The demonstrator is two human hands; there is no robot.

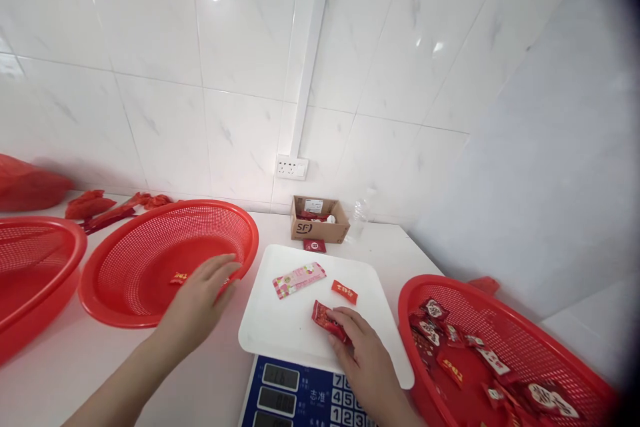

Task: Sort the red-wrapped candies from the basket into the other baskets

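Observation:
My left hand [200, 300] reaches over the right rim of a red perforated basket [125, 240], fingers stretched and apart. A small pale mark shows between its fingers and thumb; whether it is on something touched there is unclear. A small red packet [177, 277] lies inside that basket. My right hand [363, 350] grips a dark red packet [323, 315] over the white tray [285, 340] of a scale. Also on the tray are a pink-and-white patterned packet [299, 279] and a small red packet with gold lettering [345, 292].
The scale's blue panel [315, 387] faces me. A red basket [500, 307] holding several packets stands right; another basket [45, 227] stands far left. Behind the tray are a cardboard box [320, 230], a dark red packet [315, 246] and a clear bottle [359, 217].

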